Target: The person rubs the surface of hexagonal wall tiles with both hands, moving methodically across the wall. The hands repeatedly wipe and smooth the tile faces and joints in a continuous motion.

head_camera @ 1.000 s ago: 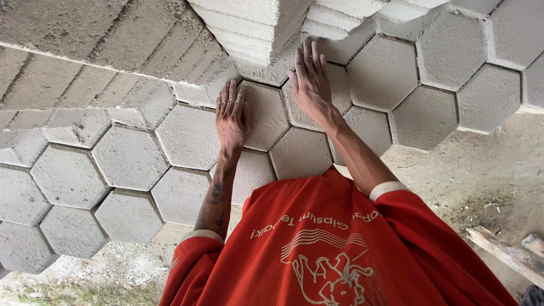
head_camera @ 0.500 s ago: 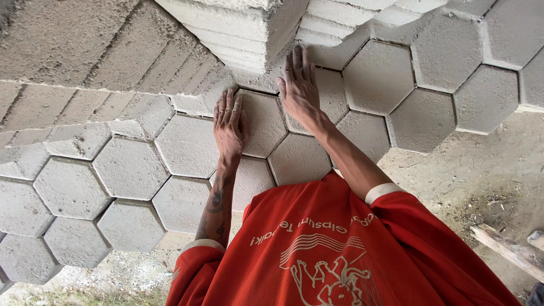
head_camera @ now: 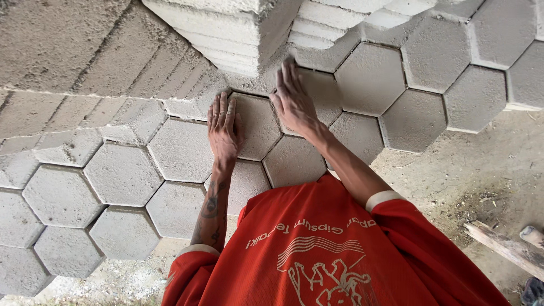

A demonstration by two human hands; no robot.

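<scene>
A grey hexagonal paving block lies among several laid hexagonal blocks. My left hand rests flat along the block's left edge, fingers straight and together. My right hand lies flat on its far right corner, fingertips reaching the foot of a stack of blocks. Neither hand holds anything. My red shirt fills the bottom of the view.
A second stack of blocks stands beside the first. Rough concrete slabs border the paving at the far left. Bare sandy ground lies to the right, with a wooden stick on it.
Both hands stay flat on the same block; the right hand has slid slightly nearer to me. The view has shifted, and the stacks now look closer.
</scene>
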